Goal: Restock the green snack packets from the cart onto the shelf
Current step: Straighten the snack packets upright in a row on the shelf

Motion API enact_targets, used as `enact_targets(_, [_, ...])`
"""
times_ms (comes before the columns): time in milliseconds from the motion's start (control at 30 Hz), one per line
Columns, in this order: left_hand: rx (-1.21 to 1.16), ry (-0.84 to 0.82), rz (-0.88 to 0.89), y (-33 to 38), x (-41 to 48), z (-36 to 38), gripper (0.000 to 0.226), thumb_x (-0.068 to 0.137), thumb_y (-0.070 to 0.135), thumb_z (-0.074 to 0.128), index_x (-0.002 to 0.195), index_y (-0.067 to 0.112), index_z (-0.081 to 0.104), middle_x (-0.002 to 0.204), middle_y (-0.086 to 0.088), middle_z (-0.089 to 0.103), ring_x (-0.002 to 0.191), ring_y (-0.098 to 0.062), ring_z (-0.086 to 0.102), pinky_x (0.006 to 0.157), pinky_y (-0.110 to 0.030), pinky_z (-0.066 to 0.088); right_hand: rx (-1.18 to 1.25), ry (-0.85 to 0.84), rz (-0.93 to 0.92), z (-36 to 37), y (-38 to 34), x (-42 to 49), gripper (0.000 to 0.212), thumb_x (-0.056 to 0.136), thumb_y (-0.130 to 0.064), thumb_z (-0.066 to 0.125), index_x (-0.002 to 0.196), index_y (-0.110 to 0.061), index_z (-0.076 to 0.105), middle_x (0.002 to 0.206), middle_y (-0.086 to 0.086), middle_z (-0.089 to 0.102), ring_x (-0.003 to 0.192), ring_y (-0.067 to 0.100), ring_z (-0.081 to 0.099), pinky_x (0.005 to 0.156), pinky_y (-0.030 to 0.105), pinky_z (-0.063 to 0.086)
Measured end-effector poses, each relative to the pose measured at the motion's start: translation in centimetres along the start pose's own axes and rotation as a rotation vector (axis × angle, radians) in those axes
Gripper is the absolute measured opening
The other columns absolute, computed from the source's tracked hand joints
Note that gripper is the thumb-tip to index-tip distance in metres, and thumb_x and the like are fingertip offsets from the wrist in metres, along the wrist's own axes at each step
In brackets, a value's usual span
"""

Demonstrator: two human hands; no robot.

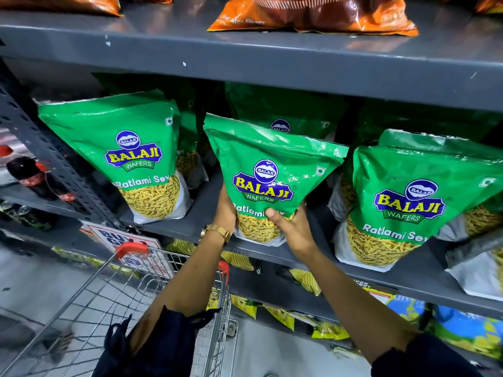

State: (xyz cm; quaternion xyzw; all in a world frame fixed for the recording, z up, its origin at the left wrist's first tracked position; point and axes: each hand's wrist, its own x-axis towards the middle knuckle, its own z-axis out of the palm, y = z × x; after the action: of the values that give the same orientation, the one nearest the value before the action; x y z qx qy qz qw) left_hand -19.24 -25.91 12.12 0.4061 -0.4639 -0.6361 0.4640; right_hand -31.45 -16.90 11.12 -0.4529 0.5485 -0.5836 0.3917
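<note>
- A green snack packet (272, 180) is being gripped at its lower end by both hands, upright at the front edge of the grey shelf (206, 213).
- The left hand (227, 210) is wrapped around its left side; the right hand (292, 227) is clasped on the front, thumb across the print.
- Packets are already standing to both sides and behind, so the shelf is judged well stocked.
- The cart (130, 289) below is looking empty; little is judged left.

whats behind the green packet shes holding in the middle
Behind the held packet, gripped by the left hand and right hand, another green packet stands further back on the shelf. Its lower half is covered, as is anything behind it.
</note>
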Motion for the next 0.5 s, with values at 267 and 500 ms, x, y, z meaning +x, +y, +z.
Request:
enact_targets(267, [0.255,0.348,0.334,-0.9,-6.3,-5.9,0.036,0.097,0.051,0.032,0.111,0.041,0.063,0.118,0.009,0.069,0.117,-0.008,0.061,0.099,-0.025,0.047,-0.304,0.19,-0.368,2.8,1.3,-8.6,0.099,0.081,-0.068,0.057,0.154,-0.017,0.015,0.162,0.001,0.012,0.152,0.018,0.012,0.122,0.024,0.014])
enact_targets(500, [0.369,0.64,0.332,0.6,-7.0,-15.2,0.049,0.098,0.048,0.031,0.131,0.016,0.046,0.129,-0.001,0.053,0.119,-0.017,0.05,0.107,-0.044,0.04,-0.296,-0.263,-0.338,12.1,1.4,-6.9,0.091,0.079,-0.065,0.064,0.152,-0.033,0.021,0.16,-0.01,0.018,0.148,0.004,0.02,0.118,0.017,0.022])
